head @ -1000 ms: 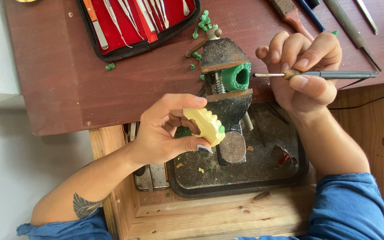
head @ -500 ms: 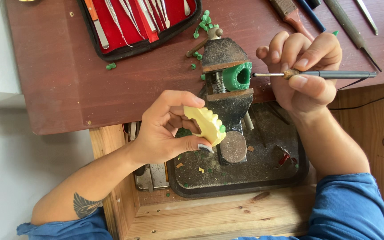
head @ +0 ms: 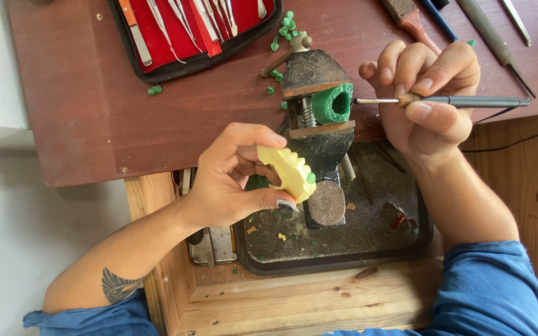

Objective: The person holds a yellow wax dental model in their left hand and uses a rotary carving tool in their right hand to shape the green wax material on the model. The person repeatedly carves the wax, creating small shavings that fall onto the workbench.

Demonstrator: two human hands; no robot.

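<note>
Nearest you, the dark tray sits in the wooden frame below the desk's front edge, dusted with green and yellow chips.

Just above it, your left hand pinches the yellow tooth model between thumb and fingertips, held over the tray's upper left corner and right beside the small vise. The model's long axis runs on a slant, from upper left down to lower right, with its toothed edge facing up and right toward the vise and a green dab at its lower end. That grip is a light one on the edges; I'd say a twist or a nudge against the vise could flip the model down into the tray.

Your right hand is closed round the thin metal tool like a pen. The tool lies almost level, handle out to the right, tip pointing left at the green wax block clamped in the vise, close but not quite touching as far as I can see. Push in too hard and the tip could gouge the wax, or skid toward your left fingers.

Farther back, green crumbs scatter the desk, and the red-lined tool case lies open at the far edge, with loose files toward the far right corner.
</note>
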